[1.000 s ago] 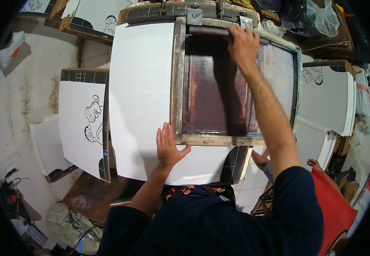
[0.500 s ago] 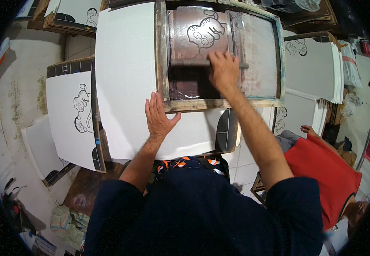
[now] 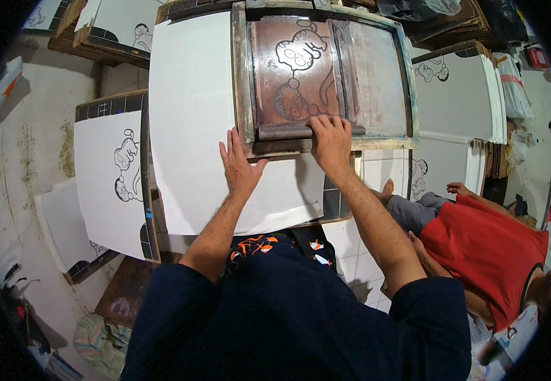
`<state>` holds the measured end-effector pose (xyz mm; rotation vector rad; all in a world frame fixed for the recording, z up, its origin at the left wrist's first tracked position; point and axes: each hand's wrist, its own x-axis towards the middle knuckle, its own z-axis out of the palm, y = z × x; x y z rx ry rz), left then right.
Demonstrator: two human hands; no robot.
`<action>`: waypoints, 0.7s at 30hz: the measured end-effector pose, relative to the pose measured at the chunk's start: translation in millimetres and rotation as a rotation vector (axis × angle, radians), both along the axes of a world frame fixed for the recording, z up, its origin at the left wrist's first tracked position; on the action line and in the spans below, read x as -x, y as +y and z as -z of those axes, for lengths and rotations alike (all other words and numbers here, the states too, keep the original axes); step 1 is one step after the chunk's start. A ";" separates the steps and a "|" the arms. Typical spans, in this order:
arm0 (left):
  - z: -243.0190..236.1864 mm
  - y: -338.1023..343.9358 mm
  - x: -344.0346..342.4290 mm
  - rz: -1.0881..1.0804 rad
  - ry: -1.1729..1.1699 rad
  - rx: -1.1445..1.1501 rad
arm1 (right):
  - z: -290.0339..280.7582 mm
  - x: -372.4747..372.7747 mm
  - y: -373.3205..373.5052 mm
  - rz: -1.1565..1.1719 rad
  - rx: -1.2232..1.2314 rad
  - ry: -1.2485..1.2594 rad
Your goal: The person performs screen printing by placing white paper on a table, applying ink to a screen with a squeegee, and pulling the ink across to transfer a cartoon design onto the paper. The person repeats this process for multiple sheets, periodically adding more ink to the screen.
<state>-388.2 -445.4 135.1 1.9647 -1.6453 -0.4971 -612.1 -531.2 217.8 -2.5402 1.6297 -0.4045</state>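
Observation:
A wooden screen frame [image 3: 386,143] lies over a large white sheet [image 3: 189,114], with a line drawing of cartoon animals showing on its brownish mesh [image 3: 313,86]. My right hand [image 3: 332,143] grips a dark squeegee [image 3: 282,132] near the screen's front end. My left hand [image 3: 240,165] has its fingers stretched out on the white sheet, against the frame's front left corner, thumb spread.
Printed white sheets on boards stand at left [image 3: 107,165] and right [image 3: 456,95]. A person in a red top [image 3: 478,254] sits at lower right. Dark and translucent plastic bags [image 3: 421,6] lie behind the screen; a brown board [image 3: 123,295] is low at left.
My right hand has drawn the squeegee from the screen's far end to its front end, uncovering the dark drawing behind it. My left hand stays by the frame's corner.

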 end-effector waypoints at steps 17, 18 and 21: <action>-24.4 2.6 4.3 -0.163 0.359 -0.046 | -18.3 11.0 -53.5 -0.085 -0.278 0.081; -25.2 2.7 4.4 -0.160 0.346 -0.055 | -10.8 11.4 -66.7 -0.091 -0.246 0.095; -28.7 2.3 4.8 -0.168 0.347 -0.069 | 13.1 12.4 -136.8 -0.185 -0.015 -0.006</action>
